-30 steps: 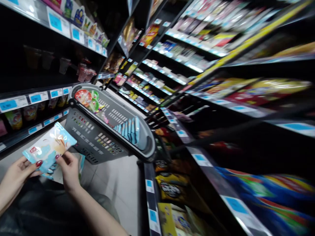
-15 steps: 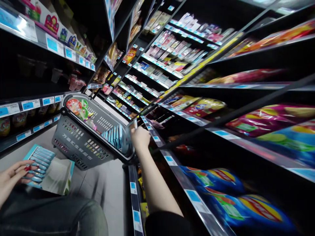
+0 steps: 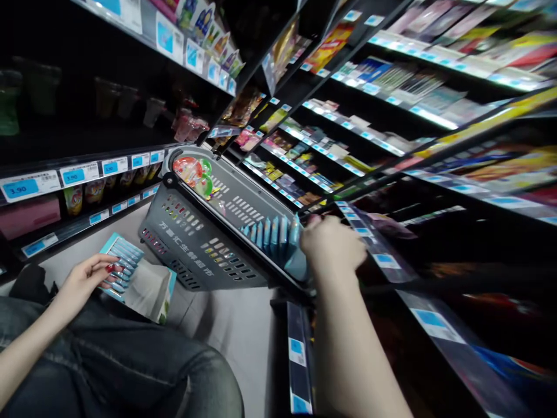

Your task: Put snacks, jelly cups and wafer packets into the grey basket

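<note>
My left hand (image 3: 89,276) rests on a row of light-blue snack packets (image 3: 126,255) in an open carton (image 3: 167,290) on the floor. Its fingers are stretched over the packets, and I see no packet lifted. Stretched forward, my right hand (image 3: 333,247) is at the near right end of a grey shopping basket (image 3: 187,238). Its fingers are curled and mostly hidden; whatever they hold I cannot make out. Beside them, light-blue packets (image 3: 274,232) stand in a row inside the basket. Red and green round-lidded packs (image 3: 189,169) lie at its other end.
A shelf with price tags (image 3: 72,174) and cups (image 3: 152,110) runs along the left. Shelves of bagged snacks (image 3: 517,360) rise on the right, their edge (image 3: 298,354) close to my right arm. Grey floor tiles (image 3: 235,325) lie between. My jeans-covered knee (image 3: 209,377) is in front.
My right hand has moved from the packet held near the carton to the basket's right end. My left hand has let go of that packet and now touches the row in the carton.
</note>
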The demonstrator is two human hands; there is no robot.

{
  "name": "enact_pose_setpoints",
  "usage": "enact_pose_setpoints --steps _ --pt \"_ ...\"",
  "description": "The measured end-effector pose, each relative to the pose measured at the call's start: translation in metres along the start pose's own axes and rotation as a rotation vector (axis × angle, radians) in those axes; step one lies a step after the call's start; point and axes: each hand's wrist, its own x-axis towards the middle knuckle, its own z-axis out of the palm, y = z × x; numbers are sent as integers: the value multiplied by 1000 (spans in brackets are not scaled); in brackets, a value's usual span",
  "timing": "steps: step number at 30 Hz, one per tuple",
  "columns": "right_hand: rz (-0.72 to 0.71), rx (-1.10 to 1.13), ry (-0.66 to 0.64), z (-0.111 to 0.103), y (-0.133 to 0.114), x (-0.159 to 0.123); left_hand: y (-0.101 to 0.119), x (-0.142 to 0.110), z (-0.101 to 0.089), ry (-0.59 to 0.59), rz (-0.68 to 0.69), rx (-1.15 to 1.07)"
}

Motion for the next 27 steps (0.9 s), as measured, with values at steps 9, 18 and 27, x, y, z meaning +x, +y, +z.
enact_pose_setpoints --steps 9,18,27 --pt "-836 71 -723 64 -148 -172 21 -5 -6 102 63 -6" --pt "-850 -66 -966 195 -168 -190 17 0 -7 83 39 -62" --pt "-977 -21 -970 209 -153 -201 10 3 -6 53 47 -70"
